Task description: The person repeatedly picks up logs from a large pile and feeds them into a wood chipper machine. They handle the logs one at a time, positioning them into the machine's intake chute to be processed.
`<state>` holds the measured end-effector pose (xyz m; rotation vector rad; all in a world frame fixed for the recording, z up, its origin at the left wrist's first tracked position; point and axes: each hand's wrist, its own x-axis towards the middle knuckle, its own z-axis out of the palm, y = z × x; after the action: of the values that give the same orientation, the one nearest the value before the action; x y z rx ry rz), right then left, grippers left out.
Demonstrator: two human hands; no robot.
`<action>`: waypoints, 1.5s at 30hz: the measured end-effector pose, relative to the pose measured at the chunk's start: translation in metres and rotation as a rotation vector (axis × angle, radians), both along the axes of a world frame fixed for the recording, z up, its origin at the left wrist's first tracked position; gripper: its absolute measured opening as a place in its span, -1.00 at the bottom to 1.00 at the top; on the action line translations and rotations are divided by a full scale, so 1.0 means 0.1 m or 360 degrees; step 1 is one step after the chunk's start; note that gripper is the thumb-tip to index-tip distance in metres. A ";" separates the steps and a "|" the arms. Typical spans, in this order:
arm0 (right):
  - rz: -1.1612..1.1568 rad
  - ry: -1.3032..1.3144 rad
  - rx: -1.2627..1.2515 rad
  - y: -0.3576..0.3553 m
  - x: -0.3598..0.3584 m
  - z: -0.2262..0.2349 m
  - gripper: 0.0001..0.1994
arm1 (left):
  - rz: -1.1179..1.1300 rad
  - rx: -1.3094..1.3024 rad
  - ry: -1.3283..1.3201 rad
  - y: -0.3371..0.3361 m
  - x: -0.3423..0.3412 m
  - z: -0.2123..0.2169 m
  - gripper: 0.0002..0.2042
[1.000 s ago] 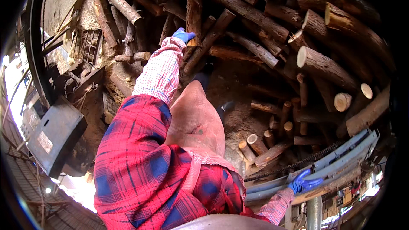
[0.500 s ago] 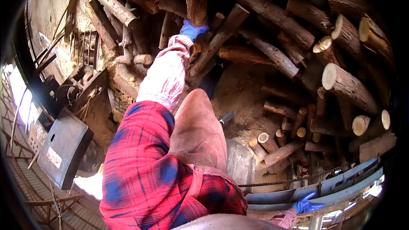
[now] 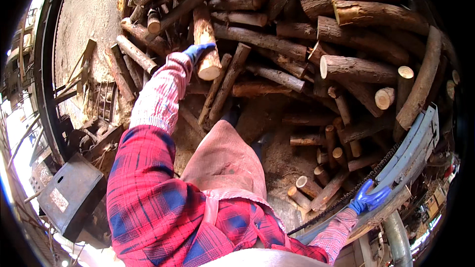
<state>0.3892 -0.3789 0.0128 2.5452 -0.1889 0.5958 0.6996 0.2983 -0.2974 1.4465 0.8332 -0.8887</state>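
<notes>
My left hand (image 3: 199, 52), in a blue glove, is closed around the lower part of a log (image 3: 204, 27). That log slants up and away, its pale cut end towards me and part of its bark gone. At the lower right my right hand (image 3: 368, 199), also blue-gloved, has its fingers spread. It lies over a long piece of wood (image 3: 378, 219) beside a blue-grey metal beam (image 3: 408, 141), and seems to touch them. Two slender logs (image 3: 228, 86) lean just right of the held log. A pinkish apron (image 3: 225, 155) hangs in front of me.
A large heap of logs (image 3: 356, 69) fills the far and right side. Shorter pieces (image 3: 309, 186) are stacked near the beam, where a dark chain (image 3: 341, 200) runs. On the left stand a metal box (image 3: 71, 193) and a dark post (image 3: 45, 69). Dirt floor (image 3: 274, 163) shows in the middle.
The view has shifted, showing more of the heap. The log in my left hand now shows its cut end towards me. My right hand appears farther up and along the beam.
</notes>
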 end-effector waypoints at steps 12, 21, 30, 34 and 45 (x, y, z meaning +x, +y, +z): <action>-0.1187 0.1738 0.5499 4.20 0.85 -2.18 -0.41 | 0.0626 -0.1064 0.0310 -0.89 -2.41 1.80 -0.47; -0.0560 0.1843 0.4912 3.63 0.64 -1.44 -0.40 | 0.0447 -0.1340 0.0238 -1.54 -3.38 2.36 -0.34; 0.0346 0.0909 0.2441 2.22 0.15 0.40 0.09 | 0.0356 -0.1456 -0.0168 -2.74 -2.24 2.92 -0.23; 0.0104 0.0561 0.3138 1.82 -0.74 0.05 0.12 | 0.0341 -0.1609 -0.0464 -3.58 -2.49 3.01 -0.33; 0.0453 -0.0647 0.3157 -0.10 -1.13 1.63 -0.27 | -0.1054 -0.1186 -0.1930 -5.34 -2.86 4.96 -0.30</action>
<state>0.2762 -0.3892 0.1756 4.2624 -0.9522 1.5616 0.4140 -0.2356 0.1987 1.2388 -0.8441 -0.5015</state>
